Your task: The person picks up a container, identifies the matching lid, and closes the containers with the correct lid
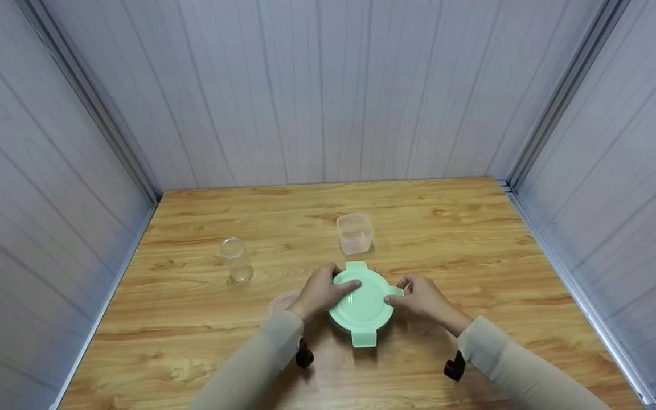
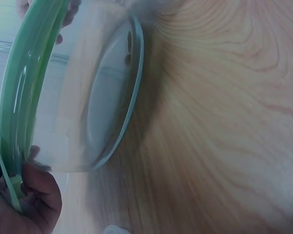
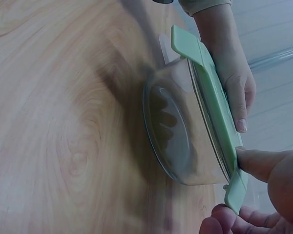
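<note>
A round glass food container (image 3: 168, 141) with a light green plastic lid (image 1: 367, 299) is between both hands. My left hand (image 1: 322, 290) grips it from the left, thumb on top of the lid and fingers down the side. With thumb and fingers, my right hand (image 1: 419, 299) pinches the lid's right-hand locking flap (image 3: 236, 192). Another flap (image 1: 364, 338) sticks out at the near edge, and one more (image 1: 356, 266) at the far edge. Through the glass wall the container's base shows in both wrist views. A left-side flap is hidden from above by my left hand.
Behind the container stands a clear square plastic box (image 1: 355, 234). A clear glass jar (image 1: 237, 260) is upright to the left. Partly under my left hand lies a translucent plastic lid (image 1: 283, 300). Pale panel walls (image 1: 316, 91) enclose the wooden table (image 1: 163, 336).
</note>
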Tool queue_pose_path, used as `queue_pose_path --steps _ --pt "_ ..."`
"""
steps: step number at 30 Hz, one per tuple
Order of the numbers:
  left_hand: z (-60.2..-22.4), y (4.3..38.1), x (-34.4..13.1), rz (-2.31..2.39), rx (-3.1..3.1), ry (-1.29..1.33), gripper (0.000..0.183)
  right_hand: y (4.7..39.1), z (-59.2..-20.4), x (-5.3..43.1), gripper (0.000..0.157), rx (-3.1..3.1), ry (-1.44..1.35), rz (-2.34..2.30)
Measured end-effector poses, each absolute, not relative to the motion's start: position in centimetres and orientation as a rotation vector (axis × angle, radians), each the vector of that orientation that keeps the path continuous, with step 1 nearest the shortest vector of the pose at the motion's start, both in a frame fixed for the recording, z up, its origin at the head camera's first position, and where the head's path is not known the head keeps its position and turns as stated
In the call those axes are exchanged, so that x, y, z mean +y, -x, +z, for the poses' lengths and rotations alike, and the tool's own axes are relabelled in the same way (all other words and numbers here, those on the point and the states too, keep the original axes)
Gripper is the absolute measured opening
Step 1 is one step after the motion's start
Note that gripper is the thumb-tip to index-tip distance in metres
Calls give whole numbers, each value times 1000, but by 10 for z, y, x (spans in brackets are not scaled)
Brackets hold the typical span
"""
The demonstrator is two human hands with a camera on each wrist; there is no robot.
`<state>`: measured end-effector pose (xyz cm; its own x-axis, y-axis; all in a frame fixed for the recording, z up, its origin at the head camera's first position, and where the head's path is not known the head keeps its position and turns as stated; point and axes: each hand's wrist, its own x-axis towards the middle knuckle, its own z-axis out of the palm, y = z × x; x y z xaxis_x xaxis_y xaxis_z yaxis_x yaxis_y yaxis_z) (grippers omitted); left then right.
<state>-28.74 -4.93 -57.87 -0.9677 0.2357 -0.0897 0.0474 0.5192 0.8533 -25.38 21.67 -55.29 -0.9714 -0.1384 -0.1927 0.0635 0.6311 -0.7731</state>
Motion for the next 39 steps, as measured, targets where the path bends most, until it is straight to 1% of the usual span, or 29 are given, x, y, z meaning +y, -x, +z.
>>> queue_pose_path --steps 7,16,25,39 --pt "-579 287 -49 1439 2566 -249 47 253 -547 216 38 2598 12 -1201" --pt "-578 289 -50 1456 2584 -280 45 257 -544 215 35 2510 6 -1229" --pt "-580 289 -49 1452 2577 -277 44 259 -548 218 24 2346 21 -1361" --pt "-582 288 -48 1480 2576 -276 45 262 -552 220 24 2251 89 -1412"
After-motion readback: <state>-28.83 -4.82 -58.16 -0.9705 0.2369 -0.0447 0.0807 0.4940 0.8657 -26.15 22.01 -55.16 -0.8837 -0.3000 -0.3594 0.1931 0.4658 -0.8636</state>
